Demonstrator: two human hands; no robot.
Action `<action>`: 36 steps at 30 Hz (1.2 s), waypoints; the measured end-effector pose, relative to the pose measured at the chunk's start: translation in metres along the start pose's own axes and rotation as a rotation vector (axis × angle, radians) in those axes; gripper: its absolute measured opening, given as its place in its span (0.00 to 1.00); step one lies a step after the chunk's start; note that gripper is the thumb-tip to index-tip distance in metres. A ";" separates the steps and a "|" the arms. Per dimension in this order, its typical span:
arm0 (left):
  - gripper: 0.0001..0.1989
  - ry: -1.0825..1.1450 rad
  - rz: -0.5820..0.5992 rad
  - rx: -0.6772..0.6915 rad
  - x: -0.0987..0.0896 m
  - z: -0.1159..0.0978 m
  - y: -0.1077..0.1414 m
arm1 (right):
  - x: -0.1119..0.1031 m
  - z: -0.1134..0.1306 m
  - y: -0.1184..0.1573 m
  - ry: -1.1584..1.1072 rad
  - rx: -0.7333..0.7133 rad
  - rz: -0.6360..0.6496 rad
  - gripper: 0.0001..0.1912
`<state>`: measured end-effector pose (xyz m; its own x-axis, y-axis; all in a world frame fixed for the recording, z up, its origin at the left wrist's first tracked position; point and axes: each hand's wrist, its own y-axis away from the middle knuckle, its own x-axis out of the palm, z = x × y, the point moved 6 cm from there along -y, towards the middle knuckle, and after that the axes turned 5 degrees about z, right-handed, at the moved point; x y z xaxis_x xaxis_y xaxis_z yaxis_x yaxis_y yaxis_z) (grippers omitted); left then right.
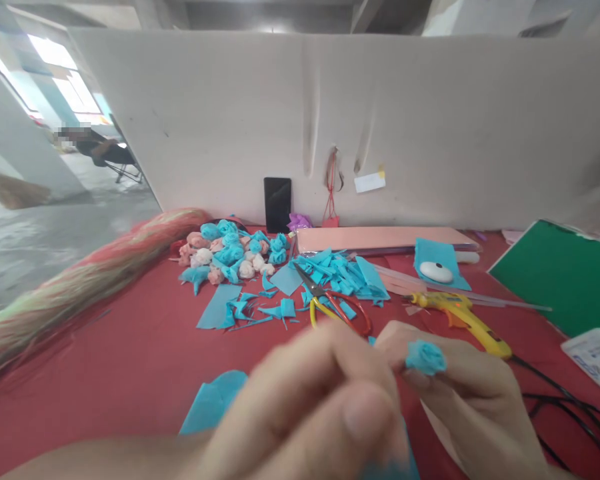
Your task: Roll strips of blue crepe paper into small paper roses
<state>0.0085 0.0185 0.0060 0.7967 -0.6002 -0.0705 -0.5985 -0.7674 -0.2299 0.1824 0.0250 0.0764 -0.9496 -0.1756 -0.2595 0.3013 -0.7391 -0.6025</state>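
Note:
My right hand (473, 397) is closed, its fingertips pinching a small blue paper rosette (427, 358). Close to the camera, slightly blurred, my left hand (325, 407) has its fingers pressed together; some blue shows at the lower edge under its fingertips, too hidden to name. A blue paper piece (215, 400) lies on the red table (130, 373), partly behind my left wrist. Beyond my hands are scissors (320, 292) with red and yellow handles, among blue paper strips (337, 270). A heap of blue, pink and white paper flowers (230, 253) sits further left.
A yellow glue gun (460, 317) with a black cable (565, 400) lies at the right, near a green board (565, 280). A black phone (278, 205) leans on the white partition (205, 120). A braided bundle (105, 267) edges the left. A person (100, 145) sits far left.

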 end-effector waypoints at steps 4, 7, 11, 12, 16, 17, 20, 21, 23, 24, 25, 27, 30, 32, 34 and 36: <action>0.05 0.268 -0.072 0.094 0.007 -0.062 -0.055 | 0.006 -0.005 0.003 -0.208 0.122 0.019 0.09; 0.07 0.354 0.161 -0.108 0.031 -0.053 -0.064 | 0.012 -0.007 0.004 -0.286 0.145 0.050 0.09; 0.13 0.294 0.237 -0.243 0.038 -0.037 -0.055 | 0.018 -0.009 0.007 -0.337 0.136 0.123 0.11; 0.14 0.293 0.242 -0.246 0.038 -0.036 -0.054 | 0.019 -0.009 0.007 -0.340 0.151 0.135 0.11; 0.13 0.331 0.293 -0.233 0.038 -0.040 -0.054 | 0.018 -0.010 0.009 -0.246 0.206 0.155 0.14; 0.12 0.339 0.304 -0.229 0.039 -0.040 -0.054 | 0.018 -0.009 0.009 -0.207 0.201 0.168 0.15; 0.12 0.326 0.301 -0.219 0.038 -0.041 -0.056 | 0.016 -0.004 0.010 -0.118 0.182 0.187 0.15; 0.12 0.319 0.293 -0.220 0.038 -0.040 -0.056 | 0.015 -0.003 0.010 -0.097 0.167 0.186 0.14; 0.12 0.299 0.294 -0.222 0.038 -0.040 -0.055 | 0.013 0.001 0.009 -0.045 0.140 0.179 0.13; 0.12 0.286 0.295 -0.218 0.038 -0.041 -0.055 | 0.012 0.003 0.009 -0.021 0.126 0.179 0.13; 0.13 0.266 0.296 -0.210 0.038 -0.041 -0.055 | 0.011 0.005 0.008 0.002 0.111 0.171 0.14; 0.12 0.218 0.272 -0.182 0.037 -0.043 -0.055 | 0.009 0.008 0.006 0.040 0.087 0.144 0.14; 0.11 0.173 0.222 -0.135 0.035 -0.046 -0.056 | 0.010 0.010 0.003 0.093 0.046 0.112 0.13; 0.10 0.147 0.205 -0.120 0.035 -0.046 -0.057 | 0.010 0.010 0.003 0.127 0.041 0.079 0.13; 0.10 0.101 0.194 -0.104 0.034 -0.047 -0.058 | 0.010 0.008 0.004 0.151 0.069 0.037 0.13; 0.10 0.054 0.211 -0.080 0.034 -0.048 -0.059 | 0.009 0.006 0.007 0.167 0.103 0.012 0.14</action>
<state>0.0664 0.0324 0.0640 0.6490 -0.7587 -0.0564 -0.7577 -0.6380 -0.1373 0.1754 0.0144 0.0742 -0.9162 -0.0807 -0.3924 0.2937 -0.8017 -0.5207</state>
